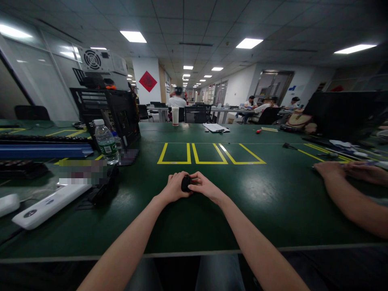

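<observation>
A small black object [186, 184], rounded in outline, is held between my two hands just above or on the green table [194, 226]; its kind cannot be made out. My left hand [175, 187] wraps round it from the left, fingers curled over its far side. From the right, my right hand [206, 188] pinches it with thumb and fingers. Beyond my hands, yellow tape outlines [209, 163] mark several areas on the tabletop.
On the left stand a water bottle [106, 143], an open black computer case [106, 109] and a white power strip [51, 206]. A white cup [175, 116] and a clipboard [216, 128] are at the far edge. A co-worker's arms [348, 190] rest at right.
</observation>
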### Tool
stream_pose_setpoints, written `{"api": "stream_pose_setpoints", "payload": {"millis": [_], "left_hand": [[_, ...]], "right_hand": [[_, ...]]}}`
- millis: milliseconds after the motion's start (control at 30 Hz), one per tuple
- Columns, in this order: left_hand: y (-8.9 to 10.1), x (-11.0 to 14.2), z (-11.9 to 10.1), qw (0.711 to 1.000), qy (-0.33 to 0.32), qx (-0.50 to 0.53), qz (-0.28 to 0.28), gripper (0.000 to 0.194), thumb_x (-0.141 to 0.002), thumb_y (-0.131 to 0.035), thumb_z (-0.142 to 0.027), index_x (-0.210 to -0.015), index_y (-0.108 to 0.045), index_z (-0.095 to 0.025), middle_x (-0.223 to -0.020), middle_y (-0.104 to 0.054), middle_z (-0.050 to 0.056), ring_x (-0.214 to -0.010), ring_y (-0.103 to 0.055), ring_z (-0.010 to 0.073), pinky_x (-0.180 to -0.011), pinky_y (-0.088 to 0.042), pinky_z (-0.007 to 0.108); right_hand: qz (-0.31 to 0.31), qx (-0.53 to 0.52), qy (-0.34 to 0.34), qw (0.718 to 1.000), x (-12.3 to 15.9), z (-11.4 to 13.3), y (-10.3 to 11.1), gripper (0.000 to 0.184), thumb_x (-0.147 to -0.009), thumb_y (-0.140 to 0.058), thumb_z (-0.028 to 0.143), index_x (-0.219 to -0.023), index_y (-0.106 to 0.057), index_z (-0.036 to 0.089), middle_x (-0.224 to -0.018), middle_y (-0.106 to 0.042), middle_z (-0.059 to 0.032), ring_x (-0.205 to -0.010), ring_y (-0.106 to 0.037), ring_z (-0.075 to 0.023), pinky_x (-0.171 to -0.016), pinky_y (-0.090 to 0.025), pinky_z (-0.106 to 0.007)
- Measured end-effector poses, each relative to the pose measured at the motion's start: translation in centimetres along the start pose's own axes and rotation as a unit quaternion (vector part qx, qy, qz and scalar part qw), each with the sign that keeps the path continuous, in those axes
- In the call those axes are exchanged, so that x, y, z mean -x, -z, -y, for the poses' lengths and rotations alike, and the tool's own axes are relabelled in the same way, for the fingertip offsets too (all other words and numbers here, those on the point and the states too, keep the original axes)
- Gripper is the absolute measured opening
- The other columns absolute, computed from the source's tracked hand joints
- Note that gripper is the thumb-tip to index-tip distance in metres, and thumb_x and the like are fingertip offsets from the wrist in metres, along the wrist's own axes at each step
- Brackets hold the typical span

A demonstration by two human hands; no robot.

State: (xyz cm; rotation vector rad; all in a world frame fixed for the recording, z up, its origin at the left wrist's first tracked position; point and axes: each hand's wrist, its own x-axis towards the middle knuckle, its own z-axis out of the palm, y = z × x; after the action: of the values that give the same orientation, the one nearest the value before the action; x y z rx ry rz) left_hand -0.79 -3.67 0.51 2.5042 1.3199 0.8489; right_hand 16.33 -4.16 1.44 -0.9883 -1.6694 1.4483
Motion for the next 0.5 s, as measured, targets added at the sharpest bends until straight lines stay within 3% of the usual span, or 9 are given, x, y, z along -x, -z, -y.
{"api": "stream_pose_setpoints", "payload": {"millis": [167, 333, 500], "left_hand": [[-0.28, -0.1, 0.03, 1.0, 0.002, -0.012, -0.007, 0.058, -0.056, -0.067, -0.037, -0.106, -0.04, -0.022, -0.097, -0.052, 0.003, -0.089, -0.047, 0.0234, -0.08, -0.03, 0.036], [-0.25, -0.15, -0.06, 1.0, 0.003, -0.007, -0.004, 0.057, -0.056, -0.067, -0.036, -0.105, -0.041, -0.022, -0.098, -0.052, 0.003, -0.09, -0.048, 0.0234, -0.08, -0.031, 0.036], [0.2, 0.04, -0.29, 1.0, 0.005, -0.005, 0.002, 0.054, -0.059, -0.065, -0.036, -0.106, -0.041, -0.022, -0.098, -0.052, 0.003, -0.089, -0.048, 0.0231, -0.079, -0.031, 0.036]], "right_hand": [[-0.016, -0.029, 0.007, 0.999, -0.52, -0.56, -0.3, 0.031, -0.069, -0.057, 0.037, -0.094, -0.047, 0.021, -0.087, -0.057, -0.0018, -0.085, -0.055, -0.0168, -0.077, -0.043, -0.036], [-0.026, -0.017, -0.007, 1.0, -0.65, -0.71, -0.13, 0.034, -0.068, -0.059, 0.035, -0.096, -0.05, 0.019, -0.097, -0.055, -0.0052, -0.092, -0.052, -0.0183, -0.083, -0.04, -0.038], [-0.003, -0.013, 0.015, 1.0, -0.14, -0.15, -0.17, 0.042, -0.062, -0.066, 0.03, -0.097, -0.047, 0.022, -0.095, -0.056, -0.0025, -0.093, -0.052, -0.019, -0.081, -0.042, -0.038]]}}
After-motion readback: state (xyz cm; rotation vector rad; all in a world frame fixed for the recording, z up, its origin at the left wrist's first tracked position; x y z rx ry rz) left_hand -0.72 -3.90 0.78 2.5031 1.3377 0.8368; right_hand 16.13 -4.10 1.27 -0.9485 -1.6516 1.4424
